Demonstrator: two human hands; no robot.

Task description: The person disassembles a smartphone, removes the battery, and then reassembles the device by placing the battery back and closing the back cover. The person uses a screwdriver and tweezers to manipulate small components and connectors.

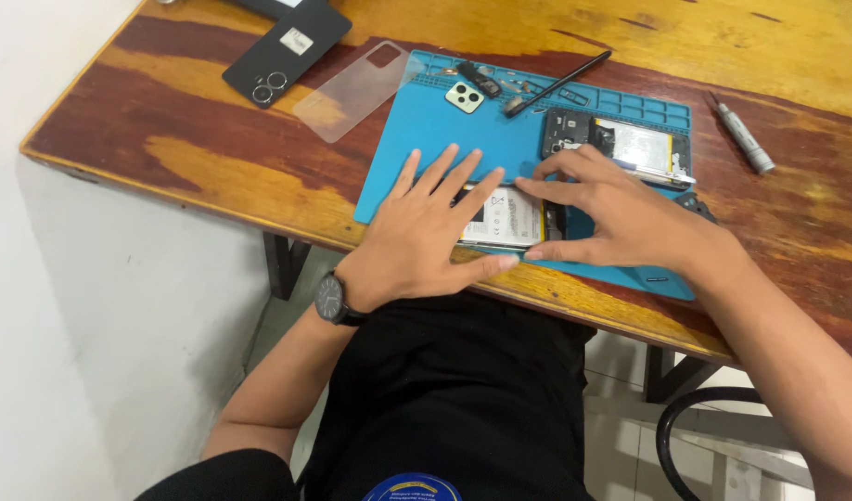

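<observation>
Underneath everything, a long wooden table (212, 153) of streaked red-brown and yellow grain, worn and glossy. On it, a flat blue rubbery work mat (426, 139) with a row of small moulded compartments along its far edge. At the mat's near edge, an opened smartphone with its back removed (511, 219), white battery label exposed, long axis running left to right, parallel to the table's front. Directly beneath both hands: left hand (426, 237) spread flat and wide across its left end, holding nothing, pressing down; right hand (621, 218) arched over its right end, thumb at the near edge and fingertips at the far edge, pinching the body narrowly. Both equally close.

Farther back on the mat, a second opened phone body (621, 144), a pale green camera bezel (464, 96), a thin black spudger (560, 82). Off the mat, left: a matte black back cover (287, 51), a clear flexible case (352, 91). Right: a small silver screwdriver (743, 139).
</observation>
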